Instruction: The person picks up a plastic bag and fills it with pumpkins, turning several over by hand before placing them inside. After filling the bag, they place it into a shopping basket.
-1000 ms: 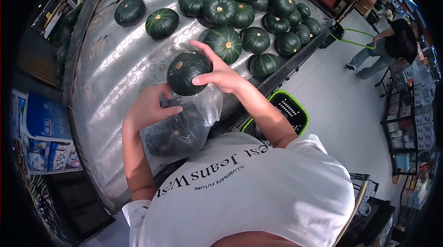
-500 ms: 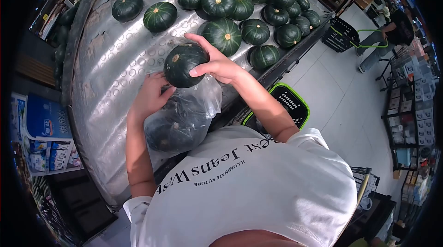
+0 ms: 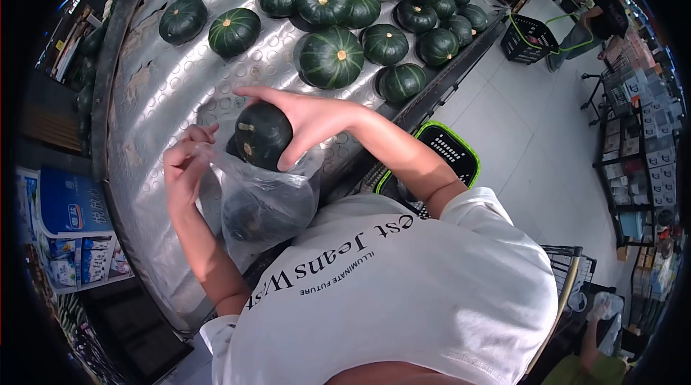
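A dark green pumpkin (image 3: 265, 133) is gripped in my right hand (image 3: 317, 120), thumb on its near side and fingers stretched over its far side. It sits at the mouth of a clear plastic bag (image 3: 277, 187). My left hand (image 3: 188, 162) pinches the bag's edge on the left, its fingers partly curled. Through the film, low in the bag, shows another dark round pumpkin (image 3: 252, 216), blurred by the plastic. Beyond my hands, a larger striped pumpkin (image 3: 331, 57) rests on the dimpled silver display surface (image 3: 165, 111).
Several more green pumpkins (image 3: 324, 2) cluster at the back of the display. A black basket with a green rim (image 3: 450, 151) stands right of the display edge. In the aisle, a person (image 3: 610, 14) is beside another black basket (image 3: 529, 39). Shelves (image 3: 640, 162) line the right.
My right hand has moved left and slightly down with the pumpkin, turning it over the bag's mouth. My left hand has shifted left, pulling the bag's edge outward. Another person appears at lower right.
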Tool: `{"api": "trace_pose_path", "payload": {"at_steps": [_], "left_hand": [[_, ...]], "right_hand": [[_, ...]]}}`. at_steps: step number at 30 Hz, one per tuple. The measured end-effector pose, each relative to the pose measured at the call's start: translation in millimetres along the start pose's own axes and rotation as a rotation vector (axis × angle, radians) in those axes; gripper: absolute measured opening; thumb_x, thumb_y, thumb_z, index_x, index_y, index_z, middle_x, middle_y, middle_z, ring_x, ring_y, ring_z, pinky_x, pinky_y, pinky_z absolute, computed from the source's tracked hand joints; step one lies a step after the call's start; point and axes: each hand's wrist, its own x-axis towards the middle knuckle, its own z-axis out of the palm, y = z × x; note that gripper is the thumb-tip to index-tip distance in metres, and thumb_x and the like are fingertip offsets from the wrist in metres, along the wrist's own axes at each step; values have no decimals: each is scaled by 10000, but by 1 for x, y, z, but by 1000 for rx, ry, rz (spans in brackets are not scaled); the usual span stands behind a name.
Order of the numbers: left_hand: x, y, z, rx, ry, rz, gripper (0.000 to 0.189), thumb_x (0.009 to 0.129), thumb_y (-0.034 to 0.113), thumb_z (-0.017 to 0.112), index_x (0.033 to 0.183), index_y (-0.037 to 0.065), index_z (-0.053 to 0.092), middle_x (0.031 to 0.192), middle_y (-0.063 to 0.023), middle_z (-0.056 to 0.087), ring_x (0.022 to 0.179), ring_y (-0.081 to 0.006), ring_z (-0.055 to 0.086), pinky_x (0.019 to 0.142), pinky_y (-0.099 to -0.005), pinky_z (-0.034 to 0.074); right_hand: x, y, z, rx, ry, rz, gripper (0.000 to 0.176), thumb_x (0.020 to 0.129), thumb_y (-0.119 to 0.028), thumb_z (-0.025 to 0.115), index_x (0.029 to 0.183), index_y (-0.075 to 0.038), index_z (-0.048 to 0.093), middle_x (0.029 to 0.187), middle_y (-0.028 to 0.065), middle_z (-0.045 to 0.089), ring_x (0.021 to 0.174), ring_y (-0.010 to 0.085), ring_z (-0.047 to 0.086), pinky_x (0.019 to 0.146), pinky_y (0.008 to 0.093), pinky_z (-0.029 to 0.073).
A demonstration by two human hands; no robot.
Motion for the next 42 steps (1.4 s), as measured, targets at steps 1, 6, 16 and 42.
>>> {"api": "trace_pose_path", "payload": {"at_steps": [1, 6, 16, 42], "left_hand": [[1, -7, -4, -59, 82, 88, 66, 759, 46, 614, 790, -4, 646, 849, -56, 494, 877, -217, 477, 947, -390, 336], [14, -31, 5, -231, 91, 186, 64, 785, 32, 560, 819, -9, 595, 815, -51, 459, 819, -198, 419, 816, -349, 356], [10, 1, 14, 140, 175, 433, 40, 826, 7, 528, 828, 26, 562, 790, -48, 436, 732, -212, 475, 760, -432, 426], [52, 41, 48, 417, 0, 152, 277, 756, 69, 528, 1008, -30, 585, 983, -111, 567, 953, -224, 531, 894, -305, 378]], "right_hand": [[4, 5, 4, -9, -39, -16, 1164, 498, -113, 801, 1458, -29, 148, 1243, 177, 471, 1151, 241, 481, 983, 304, 375], [19, 6, 35, 236, -218, 109, 1223, 505, -103, 807, 1464, -31, 52, 1304, 194, 428, 1213, 255, 435, 1021, 309, 333], [22, 36, 57, 122, -215, -39, 1202, 619, -196, 785, 1446, 14, -62, 1373, 252, 359, 1227, 299, 434, 1007, 293, 350], [-105, 74, -119, -742, 932, 667, 755, 642, -291, 804, 1267, -39, 464, 1253, 219, 486, 1175, 319, 495, 966, 392, 422]]}}
